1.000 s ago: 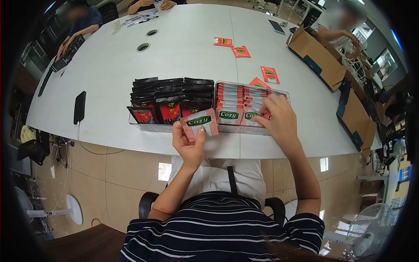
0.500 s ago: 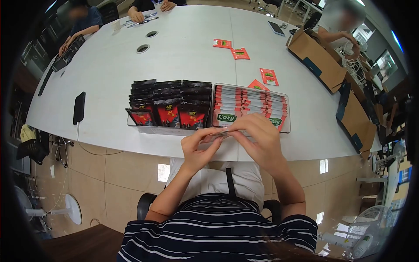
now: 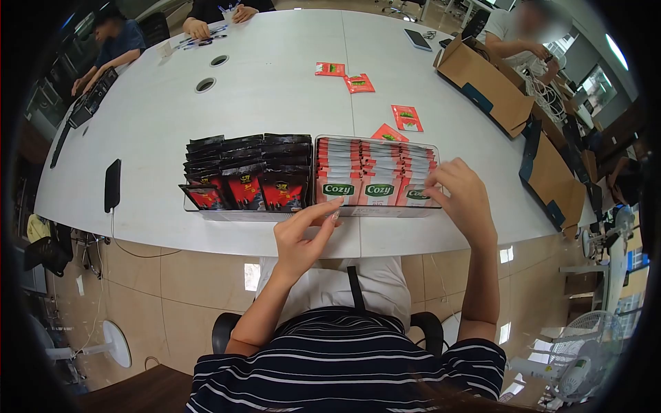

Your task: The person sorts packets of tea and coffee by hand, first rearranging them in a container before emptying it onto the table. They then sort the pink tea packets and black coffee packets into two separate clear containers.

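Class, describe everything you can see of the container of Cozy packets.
The container has a thin, shiny rim and a pale, printed front wall. Three columns of pink-and-white packets lean back inside, the front ones with green Cozy labels. It sits on the white table, beside the black packets. The right hand reaches its front right packet.

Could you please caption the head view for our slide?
Right hand at Cozy sachets, left hand by their container, black-and-red sachets alongside.
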{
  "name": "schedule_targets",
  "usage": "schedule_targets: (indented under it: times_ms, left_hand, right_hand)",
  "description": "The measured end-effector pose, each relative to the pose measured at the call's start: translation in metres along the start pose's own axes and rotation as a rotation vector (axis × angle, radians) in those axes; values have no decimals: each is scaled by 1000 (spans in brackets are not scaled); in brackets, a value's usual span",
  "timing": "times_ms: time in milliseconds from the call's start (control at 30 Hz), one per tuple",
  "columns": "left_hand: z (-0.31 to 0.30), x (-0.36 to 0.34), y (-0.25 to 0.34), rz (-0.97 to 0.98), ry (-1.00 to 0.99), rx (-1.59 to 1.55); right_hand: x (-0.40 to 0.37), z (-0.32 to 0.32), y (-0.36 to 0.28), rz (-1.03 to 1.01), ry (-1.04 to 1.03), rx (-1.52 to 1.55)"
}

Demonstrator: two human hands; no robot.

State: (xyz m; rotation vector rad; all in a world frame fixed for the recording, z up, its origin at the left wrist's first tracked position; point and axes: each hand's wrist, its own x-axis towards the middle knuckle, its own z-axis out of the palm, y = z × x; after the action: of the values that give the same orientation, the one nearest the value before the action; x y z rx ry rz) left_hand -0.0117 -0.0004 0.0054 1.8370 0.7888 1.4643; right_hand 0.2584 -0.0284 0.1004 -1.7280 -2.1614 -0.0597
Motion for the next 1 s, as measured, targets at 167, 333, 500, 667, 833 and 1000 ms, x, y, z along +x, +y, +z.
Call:
schedule_targets:
  times_ms: [167, 333, 500, 667, 833, 1000]
  left_hand:
    - [1, -2, -1, 12, 23, 21]
    - [1, -1, 1, -12, 12, 7]
    - [1, 0, 1, -13, 11, 5]
    - [2, 0, 1, -17, 5, 6]
    - [1, -1, 0, -26, 16, -8]
    - [1, -1, 0, -58, 27, -44]
  right_hand:
    - [27, 4, -16, -89, -22, -43]
    - [35, 27, -7, -74, -188, -178]
    - [41, 30, -3, -76, -242, -190]
    - [40, 24, 0, -127, -245, -102]
    - [56, 17, 38, -272, -363, 275]
    - [82, 3, 60, 101, -339, 733]
